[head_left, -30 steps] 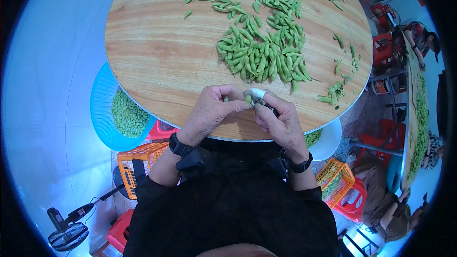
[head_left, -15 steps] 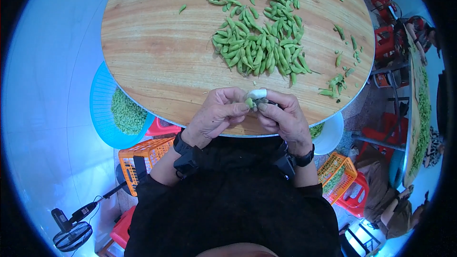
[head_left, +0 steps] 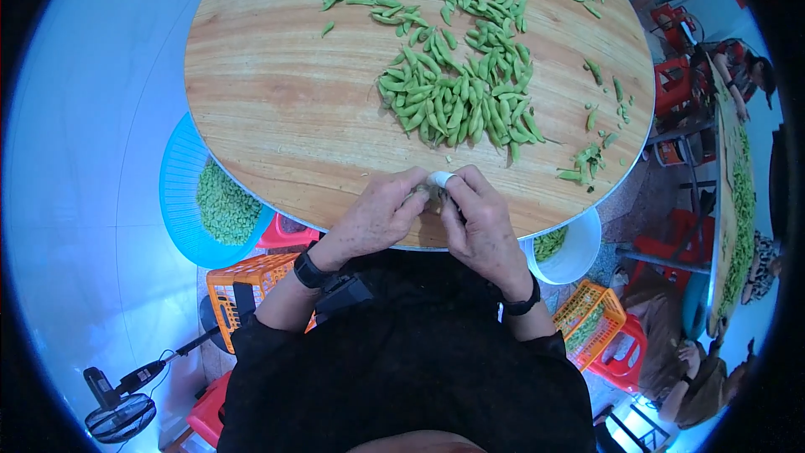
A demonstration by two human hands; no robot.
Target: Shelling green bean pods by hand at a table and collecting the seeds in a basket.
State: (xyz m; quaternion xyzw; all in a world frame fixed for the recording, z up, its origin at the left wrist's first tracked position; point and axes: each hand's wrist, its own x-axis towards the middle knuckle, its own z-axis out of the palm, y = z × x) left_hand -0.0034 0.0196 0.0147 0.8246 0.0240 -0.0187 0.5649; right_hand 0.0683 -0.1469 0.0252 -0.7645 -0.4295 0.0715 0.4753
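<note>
Close together at the near edge of the round wooden table [head_left: 277,109], both my hands have their fingers bent and pinched. My left hand [head_left: 377,214] pinches a small greenish soybean pod, partly hidden by the fingertips. Just to its right, my right hand [head_left: 485,222] is closed, its fingertips near the pod; a small dark thing shows at its fingers, too hidden to name. A white wrap [head_left: 439,178] covers one right fingertip. Beyond my hands lies a pile of green soybean pods [head_left: 457,105], spreading toward the far side.
A blue basin [head_left: 178,201] of shelled beans stands below left, a white bucket [head_left: 579,247] with green contents below right. Orange crates [head_left: 243,285] flank me. Pod scraps [head_left: 587,164] lie at the table's right. Other people sit at another table [head_left: 723,201]; a fan [head_left: 122,418] stands lower left.
My hands have shifted a little left and my right hand has turned, its back now more toward me. The green piece between the fingertips is less visible.
</note>
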